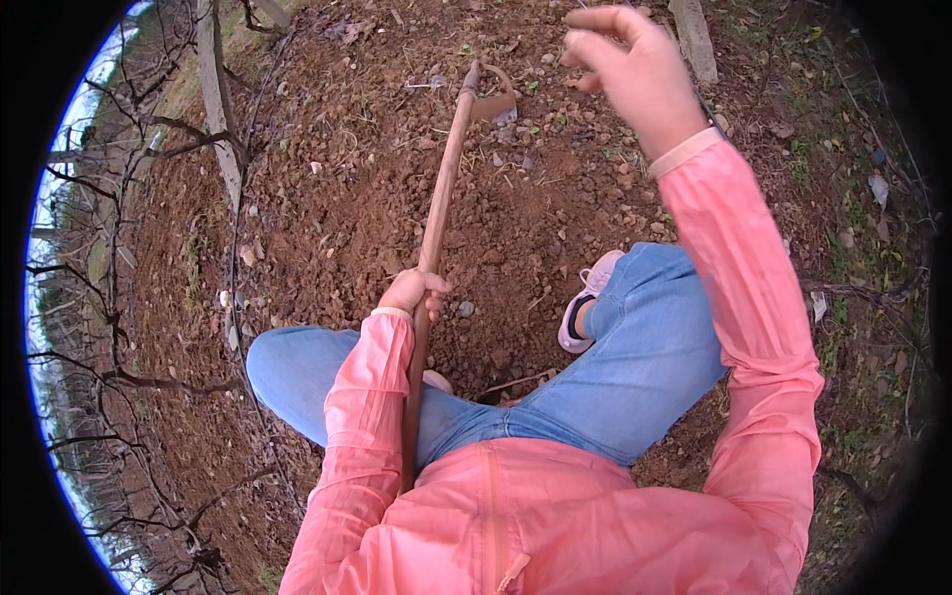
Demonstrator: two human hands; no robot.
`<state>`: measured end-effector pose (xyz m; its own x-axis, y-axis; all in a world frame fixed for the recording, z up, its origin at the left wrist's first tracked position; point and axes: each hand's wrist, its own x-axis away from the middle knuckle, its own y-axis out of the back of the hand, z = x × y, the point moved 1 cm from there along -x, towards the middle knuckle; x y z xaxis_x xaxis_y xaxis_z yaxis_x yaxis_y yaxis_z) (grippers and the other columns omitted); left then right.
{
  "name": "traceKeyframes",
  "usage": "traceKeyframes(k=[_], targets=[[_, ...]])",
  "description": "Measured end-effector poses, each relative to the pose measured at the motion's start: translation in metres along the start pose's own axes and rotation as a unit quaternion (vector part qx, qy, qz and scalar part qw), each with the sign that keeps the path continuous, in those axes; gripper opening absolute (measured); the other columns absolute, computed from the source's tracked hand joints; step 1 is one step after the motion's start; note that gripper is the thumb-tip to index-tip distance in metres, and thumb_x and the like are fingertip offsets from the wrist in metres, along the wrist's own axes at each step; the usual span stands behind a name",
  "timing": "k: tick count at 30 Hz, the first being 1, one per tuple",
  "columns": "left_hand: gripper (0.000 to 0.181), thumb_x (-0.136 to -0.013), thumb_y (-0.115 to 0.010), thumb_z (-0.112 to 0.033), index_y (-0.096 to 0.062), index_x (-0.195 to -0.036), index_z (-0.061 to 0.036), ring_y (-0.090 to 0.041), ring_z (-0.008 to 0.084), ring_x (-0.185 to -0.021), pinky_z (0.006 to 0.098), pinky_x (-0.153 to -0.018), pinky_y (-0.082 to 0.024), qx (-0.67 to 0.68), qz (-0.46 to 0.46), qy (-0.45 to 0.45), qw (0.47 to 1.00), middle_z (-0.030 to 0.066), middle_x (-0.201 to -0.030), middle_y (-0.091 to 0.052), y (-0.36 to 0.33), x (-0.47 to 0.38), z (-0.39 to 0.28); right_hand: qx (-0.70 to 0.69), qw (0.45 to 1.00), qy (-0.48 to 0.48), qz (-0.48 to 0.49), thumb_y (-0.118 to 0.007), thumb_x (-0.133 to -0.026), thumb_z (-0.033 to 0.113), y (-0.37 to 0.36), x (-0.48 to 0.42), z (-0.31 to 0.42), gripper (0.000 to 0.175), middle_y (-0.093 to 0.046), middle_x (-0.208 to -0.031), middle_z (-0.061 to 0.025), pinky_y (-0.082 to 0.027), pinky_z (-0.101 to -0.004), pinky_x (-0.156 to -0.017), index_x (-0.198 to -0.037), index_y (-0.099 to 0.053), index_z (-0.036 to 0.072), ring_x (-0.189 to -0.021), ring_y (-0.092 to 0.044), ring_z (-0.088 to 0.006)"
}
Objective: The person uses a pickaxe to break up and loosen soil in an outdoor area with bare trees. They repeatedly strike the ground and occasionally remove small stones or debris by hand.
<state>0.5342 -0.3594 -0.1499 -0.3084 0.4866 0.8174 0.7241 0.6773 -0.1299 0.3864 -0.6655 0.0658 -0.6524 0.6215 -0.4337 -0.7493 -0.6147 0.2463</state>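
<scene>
My left hand is wrapped around the wooden handle of a hoe. The handle slants from beside my left thigh up to the top middle of the view. There the hoe's curved neck and metal blade rest on the loose brown soil. My right hand is raised at the upper right, well apart from the hoe. Its fingers are bent and spread, and nothing shows between them. Thin dark lines pass near its fingertips at the picture's top edge; whether they touch is unclear.
Trellis wires and bare vine branches run along the left, beside a concrete post. Another post stands behind my right hand. Small stones dot the soil. My shoe is planted at right. Weeds and litter lie farther right.
</scene>
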Motion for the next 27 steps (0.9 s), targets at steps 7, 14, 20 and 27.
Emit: traceKeyframes(k=[7, 14, 20, 27], targets=[[0.020, -0.074, -0.066, -0.001, -0.048, -0.070, -0.0068, -0.045, 0.0159, -0.040, 0.0333, -0.038, -0.040, -0.044, -0.048, 0.007, 0.998, 0.0034, -0.054, -0.046, -0.023, 0.009, -0.009, 0.074, 0.944, -0.313, -0.076, -0.065, -0.082, 0.019, 0.000, -0.025, -0.152, 0.038, -0.059, -0.120, -0.0205, -0.047, -0.0405, -0.097, -0.114, -0.062, -0.002, -0.111, -0.059, -0.0331], [0.019, -0.072, -0.068, 0.002, -0.050, -0.069, -0.0036, -0.046, 0.0174, -0.040, 0.0367, -0.038, -0.041, -0.053, -0.077, 0.058, 0.994, 0.0066, -0.056, -0.048, -0.061, 0.016, -0.024, 0.153, 0.950, -0.267, 0.052, -0.067, -0.082, 0.016, -0.049, -0.010, -0.139, 0.042, -0.055, -0.122, -0.0248, -0.048, -0.0415, -0.097, -0.118, -0.057, -0.003, -0.110, -0.060, -0.0369], [0.025, -0.073, -0.068, 0.006, -0.047, -0.079, -0.0057, -0.045, 0.0175, -0.039, 0.0360, -0.036, -0.039, -0.040, -0.064, 0.059, 0.995, 0.0061, -0.056, -0.047, -0.085, 0.018, -0.030, 0.121, 0.945, -0.228, 0.200, -0.069, -0.082, 0.023, -0.091, 0.012, -0.121, 0.051, -0.053, -0.125, -0.0266, -0.043, -0.0410, -0.102, -0.121, -0.053, -0.005, -0.118, -0.053, -0.0379], [0.022, -0.072, -0.070, 0.004, -0.049, -0.072, -0.0039, -0.046, 0.0175, -0.038, 0.0359, -0.034, -0.040, -0.060, -0.077, 0.053, 0.994, 0.0059, -0.053, -0.047, -0.061, 0.018, -0.027, 0.183, 0.938, -0.219, 0.197, -0.068, -0.084, 0.024, -0.076, 0.007, -0.129, 0.053, -0.049, -0.127, -0.0277, -0.045, -0.0447, -0.099, -0.125, -0.050, -0.005, -0.115, -0.055, -0.0410]])
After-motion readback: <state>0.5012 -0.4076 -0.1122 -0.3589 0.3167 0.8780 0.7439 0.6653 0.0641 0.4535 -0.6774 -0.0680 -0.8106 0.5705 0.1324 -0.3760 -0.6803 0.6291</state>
